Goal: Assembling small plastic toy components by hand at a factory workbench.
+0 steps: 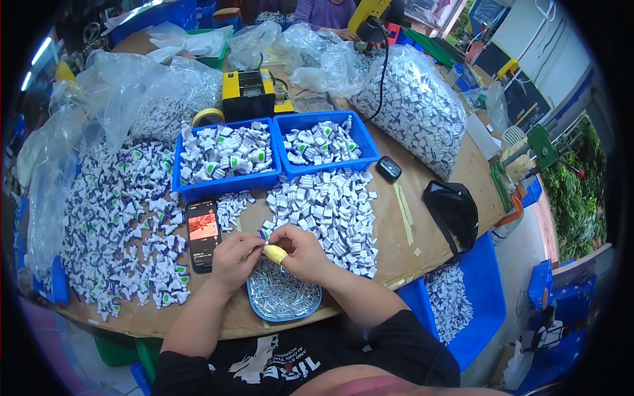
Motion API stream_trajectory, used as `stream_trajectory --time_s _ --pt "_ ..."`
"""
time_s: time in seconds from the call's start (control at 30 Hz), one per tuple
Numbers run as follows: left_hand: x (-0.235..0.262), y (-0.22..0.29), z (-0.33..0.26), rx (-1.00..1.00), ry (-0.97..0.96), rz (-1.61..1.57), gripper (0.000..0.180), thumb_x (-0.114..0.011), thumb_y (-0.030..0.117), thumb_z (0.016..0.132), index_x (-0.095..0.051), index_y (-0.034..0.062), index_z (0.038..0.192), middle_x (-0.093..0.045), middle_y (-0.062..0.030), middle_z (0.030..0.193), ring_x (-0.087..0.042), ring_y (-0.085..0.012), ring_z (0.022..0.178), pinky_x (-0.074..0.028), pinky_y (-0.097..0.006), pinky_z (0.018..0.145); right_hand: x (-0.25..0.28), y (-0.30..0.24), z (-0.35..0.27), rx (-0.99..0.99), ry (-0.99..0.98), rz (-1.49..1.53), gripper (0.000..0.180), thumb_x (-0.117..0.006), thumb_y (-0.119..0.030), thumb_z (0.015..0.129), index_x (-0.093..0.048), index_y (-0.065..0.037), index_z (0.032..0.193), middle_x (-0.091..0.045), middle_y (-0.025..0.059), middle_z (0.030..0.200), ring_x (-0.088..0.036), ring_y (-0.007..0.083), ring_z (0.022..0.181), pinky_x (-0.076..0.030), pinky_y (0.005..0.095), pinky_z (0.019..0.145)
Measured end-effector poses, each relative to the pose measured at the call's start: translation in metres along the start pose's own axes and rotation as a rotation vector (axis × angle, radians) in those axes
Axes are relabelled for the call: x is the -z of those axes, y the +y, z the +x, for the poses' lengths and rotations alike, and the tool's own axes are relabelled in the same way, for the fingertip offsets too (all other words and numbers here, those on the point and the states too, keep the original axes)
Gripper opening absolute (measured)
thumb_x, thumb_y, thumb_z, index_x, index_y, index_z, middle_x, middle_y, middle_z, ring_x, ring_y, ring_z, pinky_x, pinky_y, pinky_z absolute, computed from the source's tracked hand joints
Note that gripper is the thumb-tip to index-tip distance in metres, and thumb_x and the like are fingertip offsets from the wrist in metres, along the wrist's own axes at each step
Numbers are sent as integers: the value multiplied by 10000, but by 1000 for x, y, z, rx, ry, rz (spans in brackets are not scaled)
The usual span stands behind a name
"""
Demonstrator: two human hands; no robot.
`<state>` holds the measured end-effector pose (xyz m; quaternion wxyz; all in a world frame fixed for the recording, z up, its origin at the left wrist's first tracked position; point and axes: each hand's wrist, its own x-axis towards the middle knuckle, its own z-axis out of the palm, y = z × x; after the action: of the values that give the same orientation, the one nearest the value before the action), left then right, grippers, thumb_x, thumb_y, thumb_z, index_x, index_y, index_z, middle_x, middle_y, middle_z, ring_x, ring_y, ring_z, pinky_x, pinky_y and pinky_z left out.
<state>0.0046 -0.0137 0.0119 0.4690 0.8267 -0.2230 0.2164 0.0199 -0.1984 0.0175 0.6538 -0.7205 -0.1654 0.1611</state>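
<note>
My left hand [236, 259] and my right hand [302, 252] meet above a small blue tray of metal pins. Their fingertips pinch a small white and purple plastic piece [263, 234], mostly hidden by the fingers. A yellow finger cover [275, 253] wraps one finger of my right hand. Below them lies the heap of thin silvery pins [284, 295] inside the tray [285, 318]. Just beyond my right hand spreads a pile of white ribbed plastic pieces [330, 204]. Beside my left hand a phone [201, 236] lies with its screen lit.
Two blue bins [228, 187] [360, 135] hold white pieces with green spots. Similar pieces [122, 231] cover the table's left. Behind stand a yellow-black machine [248, 92] and a full clear bag [416, 105]. A black case [389, 169] and black pouch [452, 214] lie right. Someone sits opposite.
</note>
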Motion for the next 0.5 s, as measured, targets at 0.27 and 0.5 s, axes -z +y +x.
stream_trajectory --time_s 0.27,0.5 --pt "-1 0 1 0 66 -23 177 -720 -24 728 -672 32 889 -644 -111 827 -653 -238 725 -517 -306 616 -3 4 0 189 -5 -60 203 -628 63 825 -559 11 1008 -598 70 1011 -615 130 956 -512 278 859" --pt "0 -5 -2 -23 52 -112 187 -708 -58 720 -671 14 889 -652 -120 848 -652 -227 759 -514 -292 672 1 -1 2 304 33 -320 288 -663 22 789 -568 -4 1059 -578 135 1065 -614 236 940 -496 336 835"
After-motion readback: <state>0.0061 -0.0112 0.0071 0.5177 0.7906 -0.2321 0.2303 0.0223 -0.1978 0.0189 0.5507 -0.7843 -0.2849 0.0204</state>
